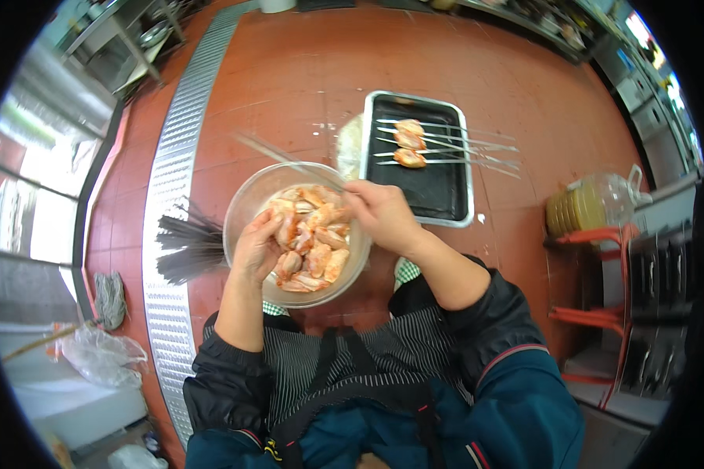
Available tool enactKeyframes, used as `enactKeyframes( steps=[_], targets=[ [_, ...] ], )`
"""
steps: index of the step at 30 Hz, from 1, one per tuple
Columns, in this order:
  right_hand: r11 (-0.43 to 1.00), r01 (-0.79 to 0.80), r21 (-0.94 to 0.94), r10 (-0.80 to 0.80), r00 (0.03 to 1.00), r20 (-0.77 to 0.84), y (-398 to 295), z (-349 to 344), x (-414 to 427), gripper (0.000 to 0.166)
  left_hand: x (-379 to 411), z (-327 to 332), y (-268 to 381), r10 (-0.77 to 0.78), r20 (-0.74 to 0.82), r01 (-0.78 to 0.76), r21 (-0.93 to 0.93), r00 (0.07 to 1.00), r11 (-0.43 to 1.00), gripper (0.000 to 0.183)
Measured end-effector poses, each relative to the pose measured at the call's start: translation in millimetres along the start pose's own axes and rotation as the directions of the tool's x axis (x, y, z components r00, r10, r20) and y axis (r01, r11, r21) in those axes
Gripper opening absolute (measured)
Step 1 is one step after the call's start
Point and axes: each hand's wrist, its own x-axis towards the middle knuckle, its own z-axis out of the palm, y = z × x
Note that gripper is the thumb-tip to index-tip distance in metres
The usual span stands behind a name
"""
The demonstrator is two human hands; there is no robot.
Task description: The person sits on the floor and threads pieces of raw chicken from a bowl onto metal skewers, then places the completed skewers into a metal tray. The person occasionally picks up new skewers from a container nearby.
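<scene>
A round clear plastic bowl [234, 205] stands before me, heaped with raw, seasoned-looking chicken wing pieces [318, 258]. My left hand [257, 246] grips one wing piece [286, 228] over the left part of the bowl. In my right hand [381, 214], above the bowl's right side, are thin metal skewers [287, 157], blurred and slanting up to the left; their exact number cannot be told. Beyond the right hand, a dark metal tray [413, 193] carries chicken wing pieces [410, 141] threaded on several flat skewers [463, 149], whose ends stick out past its right rim.
Left of the bowl lies a bundle of dark skewers [190, 246], near a metal drain grate [173, 176]. A jug of yellowish liquid [589, 202] and a red-framed rack or stool [625, 281] stand at right. A mop head [110, 299] and plastic bag [102, 357] are at left.
</scene>
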Motion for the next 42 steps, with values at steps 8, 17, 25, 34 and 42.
enactKeyframes(
  steps=[8,17,25,34,42],
  targets=[
    [0.951,-0.291,0.107,0.264,0.940,0.215,-1,-13,2,0.017,3,-5,16,0.113,0.030,-0.106,-0.185,0.993,0.977,0.028],
    [0.872,-0.464,0.154,0.379,0.841,0.386,-25,-18,-4,0.014,-5,-26,41,0.290,-0.086,-0.301,-0.352,0.953,0.886,0.021],
    [0.907,-0.416,0.062,0.351,0.829,0.436,-22,-19,-11,0.015,-6,-33,50,0.392,-0.122,-0.406,-0.411,0.912,0.816,0.018],
    [0.929,-0.369,0.038,0.332,0.873,0.358,-20,-14,-13,0.014,-8,-23,48,0.414,-0.176,-0.450,-0.357,0.893,0.819,0.020],
    [0.967,-0.256,0.012,0.245,0.937,0.249,-22,-2,-18,0.012,-8,-18,42,0.389,-0.160,-0.420,-0.317,0.907,0.850,0.022]
  ],
)
